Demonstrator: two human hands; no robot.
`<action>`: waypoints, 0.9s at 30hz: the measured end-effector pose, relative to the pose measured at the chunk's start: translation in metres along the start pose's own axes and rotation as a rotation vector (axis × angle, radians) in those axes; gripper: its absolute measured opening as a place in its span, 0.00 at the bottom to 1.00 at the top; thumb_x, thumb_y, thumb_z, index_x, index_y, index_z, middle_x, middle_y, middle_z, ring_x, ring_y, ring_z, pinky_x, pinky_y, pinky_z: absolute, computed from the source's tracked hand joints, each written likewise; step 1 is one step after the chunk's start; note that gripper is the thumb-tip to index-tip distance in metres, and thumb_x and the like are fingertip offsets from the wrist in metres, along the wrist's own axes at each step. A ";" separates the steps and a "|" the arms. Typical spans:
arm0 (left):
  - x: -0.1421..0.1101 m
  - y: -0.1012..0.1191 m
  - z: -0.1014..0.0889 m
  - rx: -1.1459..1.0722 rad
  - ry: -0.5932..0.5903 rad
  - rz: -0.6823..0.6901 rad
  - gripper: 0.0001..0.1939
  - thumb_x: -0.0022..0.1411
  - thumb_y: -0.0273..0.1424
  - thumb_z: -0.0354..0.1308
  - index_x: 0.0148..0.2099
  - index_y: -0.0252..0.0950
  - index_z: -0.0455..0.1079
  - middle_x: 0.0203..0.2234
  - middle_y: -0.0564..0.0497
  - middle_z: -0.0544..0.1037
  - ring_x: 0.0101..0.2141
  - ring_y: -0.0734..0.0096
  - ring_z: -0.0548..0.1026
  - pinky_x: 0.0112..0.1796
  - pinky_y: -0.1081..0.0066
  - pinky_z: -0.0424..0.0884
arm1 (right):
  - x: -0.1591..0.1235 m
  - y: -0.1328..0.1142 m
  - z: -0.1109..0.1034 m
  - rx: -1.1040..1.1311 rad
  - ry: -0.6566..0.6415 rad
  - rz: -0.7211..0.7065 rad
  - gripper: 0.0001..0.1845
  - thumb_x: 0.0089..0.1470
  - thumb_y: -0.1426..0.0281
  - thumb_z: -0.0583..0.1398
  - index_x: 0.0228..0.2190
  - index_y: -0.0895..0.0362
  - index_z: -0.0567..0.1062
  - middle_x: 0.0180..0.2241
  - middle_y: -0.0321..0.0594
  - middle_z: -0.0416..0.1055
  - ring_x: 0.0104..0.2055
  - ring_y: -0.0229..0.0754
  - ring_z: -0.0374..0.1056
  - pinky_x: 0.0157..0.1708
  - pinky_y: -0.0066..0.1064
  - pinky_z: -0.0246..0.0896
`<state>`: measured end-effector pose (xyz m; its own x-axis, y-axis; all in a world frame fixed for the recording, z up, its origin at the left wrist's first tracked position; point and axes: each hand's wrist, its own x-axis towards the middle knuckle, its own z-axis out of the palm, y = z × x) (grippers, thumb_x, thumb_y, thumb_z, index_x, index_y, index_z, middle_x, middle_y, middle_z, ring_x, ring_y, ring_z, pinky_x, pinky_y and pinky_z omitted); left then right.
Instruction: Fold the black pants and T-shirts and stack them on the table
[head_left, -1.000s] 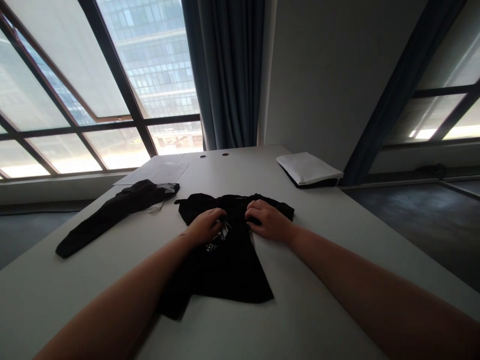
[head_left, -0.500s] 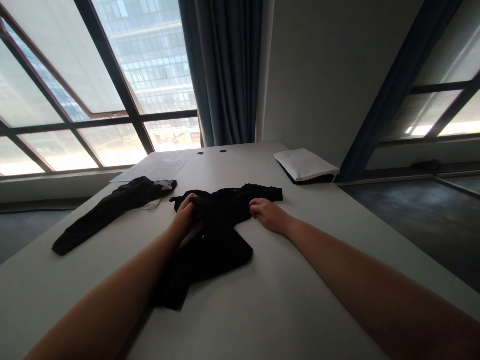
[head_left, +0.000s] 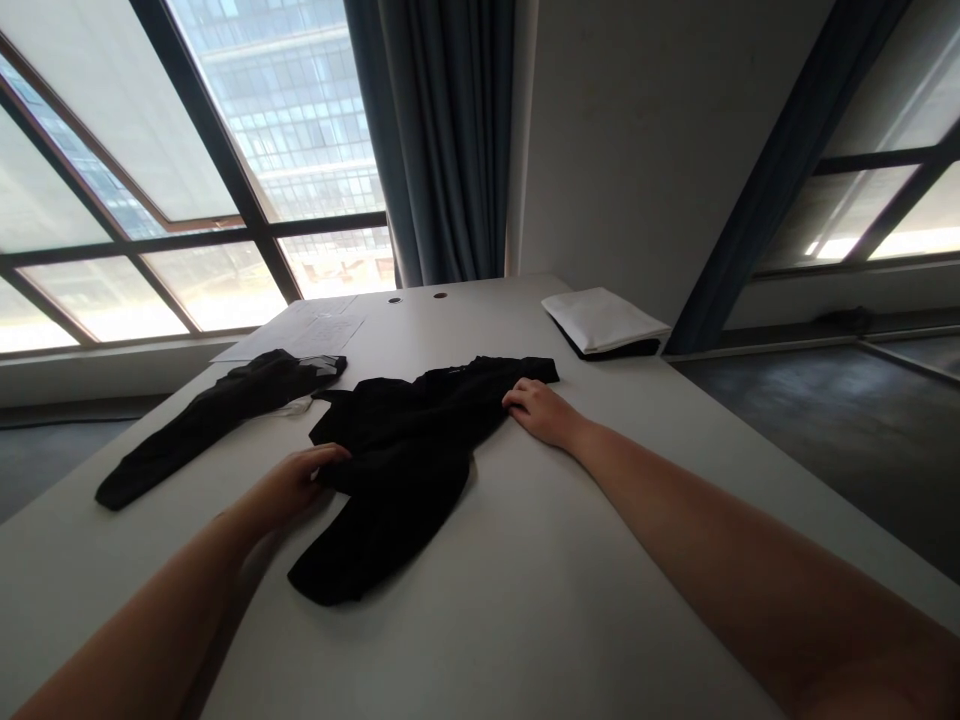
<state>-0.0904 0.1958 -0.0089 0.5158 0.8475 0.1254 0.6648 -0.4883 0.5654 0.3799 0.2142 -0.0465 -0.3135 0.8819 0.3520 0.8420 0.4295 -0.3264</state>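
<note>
A black garment (head_left: 405,430) lies partly spread on the white table (head_left: 525,590) in front of me, one end stretching toward the near left. My left hand (head_left: 296,480) pinches its left edge between thumb and fingers. At the garment's right edge, my right hand (head_left: 544,410) is closed on the cloth with curled fingers. Dark folds hide what kind of garment it is.
Another black garment (head_left: 217,420) lies lengthwise on the left of the table. Printed paper sheets (head_left: 300,330) are behind it. A folded white cloth (head_left: 607,320) with a dark underside sits at the back right. Windows and a blue curtain (head_left: 457,150) stand beyond.
My left hand has moved left and nearer to me, drawing the garment's left edge outward, so the cloth lies wider and flatter. My right hand has stayed at the right edge.
</note>
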 end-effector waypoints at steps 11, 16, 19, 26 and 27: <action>0.001 -0.023 -0.004 0.434 0.116 0.060 0.22 0.57 0.28 0.50 0.48 0.43 0.80 0.57 0.48 0.81 0.62 0.50 0.74 0.68 0.45 0.58 | 0.004 0.014 0.006 -0.022 0.235 0.207 0.12 0.60 0.76 0.52 0.39 0.56 0.73 0.41 0.50 0.73 0.44 0.52 0.69 0.48 0.43 0.65; 0.001 0.014 0.020 0.463 0.258 0.121 0.30 0.64 0.30 0.50 0.68 0.38 0.70 0.66 0.41 0.73 0.65 0.48 0.70 0.68 0.46 0.58 | -0.001 -0.027 -0.005 -0.078 0.394 0.075 0.10 0.57 0.77 0.56 0.39 0.56 0.74 0.45 0.53 0.72 0.50 0.57 0.66 0.56 0.48 0.62; -0.001 0.038 0.037 0.307 0.134 0.191 0.36 0.68 0.34 0.52 0.76 0.37 0.56 0.66 0.40 0.71 0.65 0.50 0.69 0.66 0.50 0.62 | -0.008 -0.068 -0.008 0.007 0.189 -0.145 0.11 0.59 0.78 0.55 0.39 0.56 0.75 0.40 0.48 0.74 0.44 0.51 0.69 0.52 0.43 0.66; 0.000 0.052 0.041 0.070 -0.048 0.067 0.38 0.65 0.48 0.61 0.73 0.39 0.63 0.59 0.39 0.76 0.59 0.43 0.73 0.61 0.49 0.67 | -0.016 -0.091 0.002 0.113 -0.240 -0.294 0.25 0.65 0.69 0.60 0.61 0.55 0.75 0.64 0.54 0.67 0.64 0.55 0.66 0.64 0.49 0.63; 0.000 0.053 0.039 0.015 -0.081 0.067 0.33 0.66 0.48 0.61 0.68 0.40 0.69 0.57 0.41 0.78 0.57 0.45 0.74 0.60 0.51 0.69 | -0.017 -0.089 0.002 0.113 -0.239 -0.271 0.26 0.65 0.68 0.61 0.63 0.55 0.73 0.65 0.54 0.65 0.66 0.56 0.64 0.65 0.50 0.61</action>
<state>-0.0336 0.1620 -0.0106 0.6011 0.7934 0.0958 0.6350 -0.5470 0.5455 0.3097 0.1618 -0.0248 -0.6231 0.7478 0.2291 0.6646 0.6607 -0.3490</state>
